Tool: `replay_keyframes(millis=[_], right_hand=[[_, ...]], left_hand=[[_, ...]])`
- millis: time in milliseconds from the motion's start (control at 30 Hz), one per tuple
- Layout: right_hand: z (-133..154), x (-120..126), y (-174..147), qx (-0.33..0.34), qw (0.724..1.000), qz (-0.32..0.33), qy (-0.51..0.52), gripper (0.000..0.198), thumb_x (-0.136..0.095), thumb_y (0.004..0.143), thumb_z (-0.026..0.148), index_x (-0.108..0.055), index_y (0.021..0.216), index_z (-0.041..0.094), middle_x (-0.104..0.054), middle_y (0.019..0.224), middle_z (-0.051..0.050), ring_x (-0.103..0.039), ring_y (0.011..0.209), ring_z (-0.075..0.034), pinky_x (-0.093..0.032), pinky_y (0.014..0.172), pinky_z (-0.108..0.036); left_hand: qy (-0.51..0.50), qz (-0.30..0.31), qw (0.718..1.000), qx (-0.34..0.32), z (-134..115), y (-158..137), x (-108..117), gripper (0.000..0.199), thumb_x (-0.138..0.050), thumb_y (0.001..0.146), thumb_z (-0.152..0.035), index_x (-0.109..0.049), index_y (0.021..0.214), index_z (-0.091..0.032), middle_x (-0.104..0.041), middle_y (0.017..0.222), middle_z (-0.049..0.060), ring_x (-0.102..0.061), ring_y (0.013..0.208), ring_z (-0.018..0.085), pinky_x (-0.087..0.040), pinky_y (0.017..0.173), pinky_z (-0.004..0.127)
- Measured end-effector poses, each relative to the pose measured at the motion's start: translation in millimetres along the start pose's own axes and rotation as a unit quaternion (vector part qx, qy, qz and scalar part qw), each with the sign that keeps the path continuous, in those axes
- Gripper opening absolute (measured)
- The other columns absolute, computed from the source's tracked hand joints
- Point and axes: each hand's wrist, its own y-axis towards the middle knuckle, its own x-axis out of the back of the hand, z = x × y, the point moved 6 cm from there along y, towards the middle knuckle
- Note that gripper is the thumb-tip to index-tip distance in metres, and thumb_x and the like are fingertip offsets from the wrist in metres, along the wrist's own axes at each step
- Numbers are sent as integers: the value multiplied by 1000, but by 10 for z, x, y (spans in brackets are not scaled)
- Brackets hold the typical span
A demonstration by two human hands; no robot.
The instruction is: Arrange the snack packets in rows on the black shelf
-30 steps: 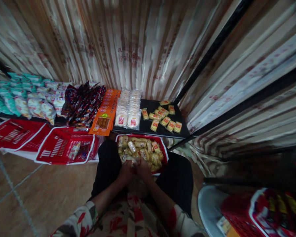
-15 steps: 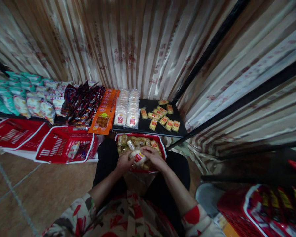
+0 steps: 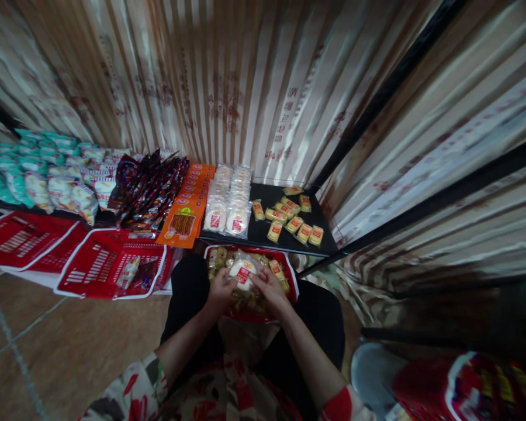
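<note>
Between my two hands I hold a round white packaged cake [image 3: 242, 273] with a red label, in a clear wrapper. My left hand [image 3: 221, 287] grips its left edge, and my right hand [image 3: 269, 285] pinches its right edge. Beneath it, a red basket [image 3: 293, 280] between my knees holds several small wrapped yellow snacks [image 3: 278, 272]. Just beyond the basket, on a black shelf [image 3: 263, 240], stand two rows of similar white packaged cakes [image 3: 238, 219]. Small yellow packs [image 3: 304, 233] lie scattered to the right of them.
Left along the shelf are an orange snack bag [image 3: 182, 219], dark red packets [image 3: 151, 187] and white and teal bags [image 3: 61, 190]. Red baskets [image 3: 109, 263] stand below. A black metal pole [image 3: 368, 114] slants up at right, before a pleated curtain [image 3: 254, 88]. Another filled red basket [image 3: 425, 383] stands lower right.
The white cake has turned in my hands, so its label now faces up more fully. Both hands stay over the basket. The view has shifted slightly.
</note>
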Motion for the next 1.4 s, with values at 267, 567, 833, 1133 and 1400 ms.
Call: replay_keyframes(millis=[267, 567, 833, 1133, 1400], right_hand=[[147, -141, 214, 31, 999, 26, 3, 40, -73, 55, 37, -57, 89, 22, -68, 78, 0, -64, 69, -17, -51, 70, -31], [490, -375, 639, 111, 989, 22, -92, 25, -64, 62, 33, -54, 82, 21, -60, 68, 4, -54, 59, -11, -45, 57, -23], [730, -750, 1018, 200, 947, -10, -253, 18, -56, 69, 38, -47, 72, 22, -49, 64, 6, -47, 57, -11, -41, 57, -23], [905, -1026, 1086, 285, 812, -73, -505, 15, -49, 80, 28, -57, 90, 19, -57, 88, -7, -52, 81, -20, -44, 73, -31], [881, -1036, 1151, 294, 803, -78, -512, 36, -48, 82, 26, -53, 116, 15, -59, 99, -11, -54, 88, -23, -47, 79, -36]], left_hand=[[63, -13, 997, -38, -74, 207, 62, 27, -60, 68, -26, -58, 93, -14, -65, 80, 3, -61, 70, 14, -49, 67, 25], [290, -151, 914, -240, -411, 388, 228, 48, -50, 75, -18, -48, 123, -11, -47, 127, 17, -45, 120, 27, -40, 100, 44], [375, -187, 845, -331, -622, 548, 239, 48, -47, 79, -16, -45, 127, -13, -35, 138, 17, -33, 129, 29, -33, 105, 48], [380, -221, 840, -319, -632, 810, 325, 45, -45, 80, -17, -44, 125, -10, -39, 133, 20, -38, 123, 31, -36, 100, 50], [387, -227, 834, -320, -717, 851, 301, 39, -50, 83, -24, -46, 120, -10, -33, 137, 21, -33, 128, 32, -34, 101, 53]])
